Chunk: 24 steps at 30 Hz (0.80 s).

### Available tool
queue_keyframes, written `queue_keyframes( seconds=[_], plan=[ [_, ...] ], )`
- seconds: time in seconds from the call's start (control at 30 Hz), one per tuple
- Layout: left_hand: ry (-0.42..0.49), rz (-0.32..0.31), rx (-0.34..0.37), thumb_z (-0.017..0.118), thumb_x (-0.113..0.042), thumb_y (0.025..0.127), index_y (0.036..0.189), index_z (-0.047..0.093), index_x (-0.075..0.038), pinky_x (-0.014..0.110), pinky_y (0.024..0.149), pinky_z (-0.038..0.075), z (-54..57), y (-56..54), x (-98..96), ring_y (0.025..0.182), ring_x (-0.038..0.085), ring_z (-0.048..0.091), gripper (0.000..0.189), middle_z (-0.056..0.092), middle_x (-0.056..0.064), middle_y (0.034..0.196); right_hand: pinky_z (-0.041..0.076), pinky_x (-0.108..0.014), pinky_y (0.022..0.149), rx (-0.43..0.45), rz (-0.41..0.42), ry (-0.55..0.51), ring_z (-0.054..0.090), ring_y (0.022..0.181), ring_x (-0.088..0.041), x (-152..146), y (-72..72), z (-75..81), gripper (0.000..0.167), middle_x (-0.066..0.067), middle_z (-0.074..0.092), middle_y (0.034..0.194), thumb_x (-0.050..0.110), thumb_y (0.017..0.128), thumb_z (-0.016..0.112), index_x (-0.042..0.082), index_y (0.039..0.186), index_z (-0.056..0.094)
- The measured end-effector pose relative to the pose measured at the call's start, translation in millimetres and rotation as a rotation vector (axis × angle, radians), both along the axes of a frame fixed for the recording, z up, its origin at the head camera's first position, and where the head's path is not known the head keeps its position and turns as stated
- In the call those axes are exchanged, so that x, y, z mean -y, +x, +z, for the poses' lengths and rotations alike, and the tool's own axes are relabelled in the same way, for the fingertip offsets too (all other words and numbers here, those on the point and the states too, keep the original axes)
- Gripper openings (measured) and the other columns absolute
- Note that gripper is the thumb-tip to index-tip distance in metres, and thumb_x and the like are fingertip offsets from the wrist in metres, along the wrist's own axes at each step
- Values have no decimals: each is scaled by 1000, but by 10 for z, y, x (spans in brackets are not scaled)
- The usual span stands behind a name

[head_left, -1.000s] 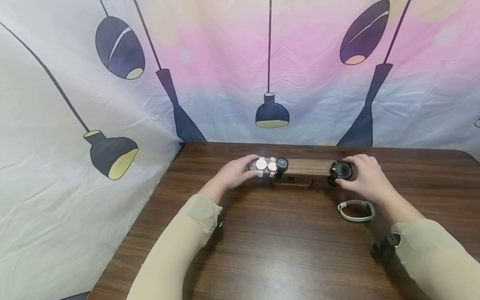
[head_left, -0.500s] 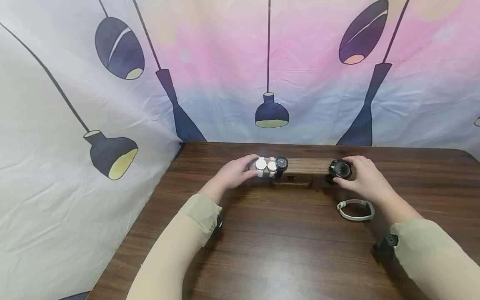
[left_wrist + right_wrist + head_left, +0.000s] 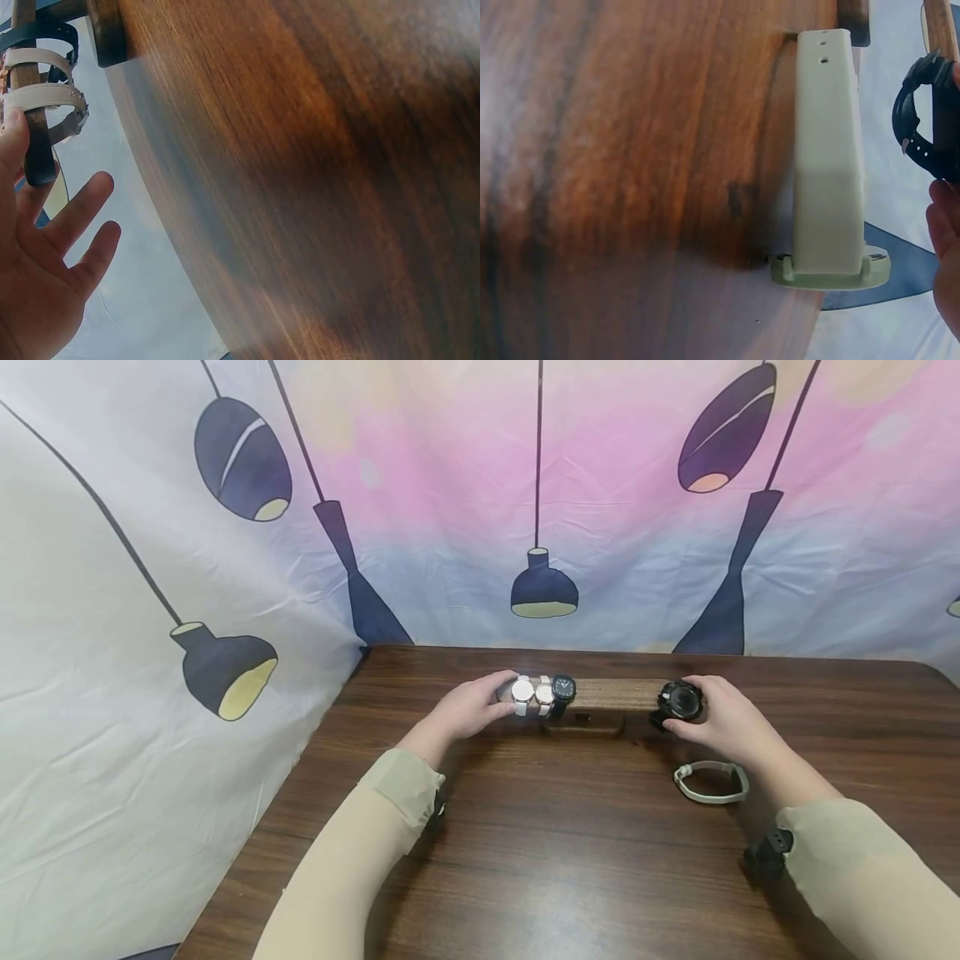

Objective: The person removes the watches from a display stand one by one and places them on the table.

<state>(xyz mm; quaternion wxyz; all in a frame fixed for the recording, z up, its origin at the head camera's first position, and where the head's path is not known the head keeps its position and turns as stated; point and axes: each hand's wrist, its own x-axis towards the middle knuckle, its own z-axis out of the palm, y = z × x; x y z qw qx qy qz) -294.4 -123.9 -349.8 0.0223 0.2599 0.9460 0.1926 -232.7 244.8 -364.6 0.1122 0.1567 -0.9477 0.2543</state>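
Note:
A wooden watch stand [image 3: 618, 693] has a long horizontal bar on a small base. My left hand [image 3: 471, 706] grips its left end between thumb and fingers, next to a white-strapped watch [image 3: 522, 691]. Beside that one sit a smaller white-strapped watch [image 3: 544, 694] and a square black watch [image 3: 564, 687]. In the left wrist view the straps [image 3: 46, 96] loop around the bar, and two fingers stretch out free. At the bar's right end my right hand [image 3: 731, 718] holds a round black watch [image 3: 681, 700] by its side. Its buckled strap [image 3: 909, 124] encircles the bar in the right wrist view.
A pale green band [image 3: 712, 782] lies looped on the brown wooden table [image 3: 555, 860], just below my right hand. Behind the table's back edge hangs a cloth [image 3: 450, 568] printed with lamps. Dark devices [image 3: 768, 853] are strapped at both wrists.
My right hand and the round black watch have shifted slightly left along the bar. The left hand keeps its grip, and the stand stays in place.

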Motion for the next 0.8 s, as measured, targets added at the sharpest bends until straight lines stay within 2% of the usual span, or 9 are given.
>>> queue_keyframes(
  seconds=[0.27,0.57,0.8],
  plan=[
    [-10,0,3,59,-37,92,141,43,-20,39,94,41,1,-12,0,114,20,52,54,51,3,134,36,-59,86,-5,10,15,42,110,-46,-1,-22,-14,71,-32,47,117,31,78,76,-14,124,45],
    [-16,-3,-3,59,-37,92,140,43,-21,39,95,41,-2,-30,-11,116,20,52,53,51,2,134,35,-58,87,-50,12,-13,42,111,-45,-28,1,-23,66,-31,47,117,28,77,76,-12,122,47],
    [-23,6,4,58,-38,92,141,43,-22,39,95,40,9,-22,-13,117,20,51,53,50,1,136,34,-58,87,-46,17,-29,41,111,-44,-48,-11,-51,65,-30,47,117,29,78,75,-10,122,47]
  ],
)
